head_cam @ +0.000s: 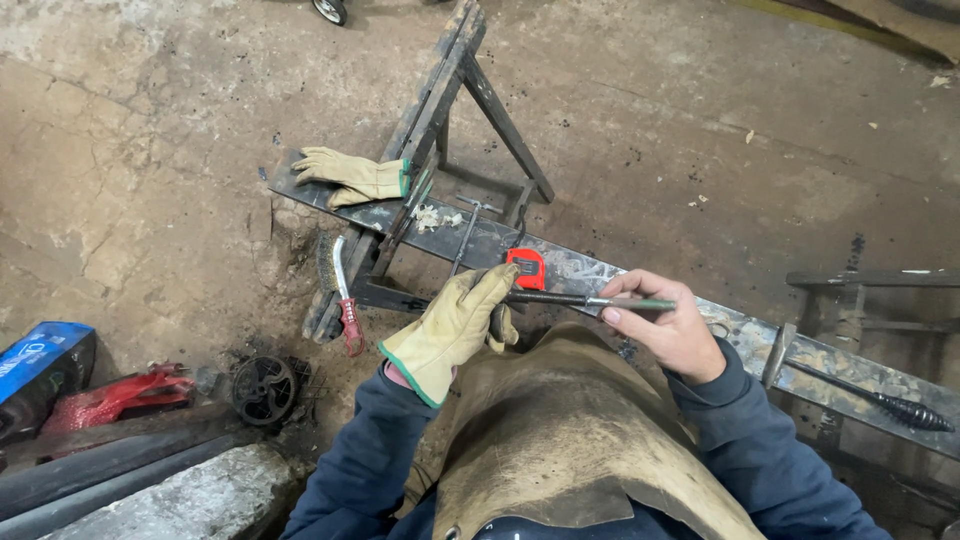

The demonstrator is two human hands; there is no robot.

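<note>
My left hand [455, 325] wears a tan work glove with a green cuff and grips the dark end of a thin metal rod [590, 300]. My bare right hand [665, 325] pinches the rod's greenish right end between thumb and fingers. The rod lies level just above a long flat steel bar [600, 272] that rests on a metal trestle [440, 100]. A red tape measure [527, 268] sits on the bar right behind the rod. A brown leather apron [560, 430] covers my lap.
A spare tan glove [350, 177] lies on the bar's left end. A wire brush with a red handle [340, 290] hangs by the trestle. A chipping hammer [860, 395] rests on the bar at right. A blue box [40, 365], a red tool [120, 393] and a dark wheel [264, 390] lie on the concrete floor.
</note>
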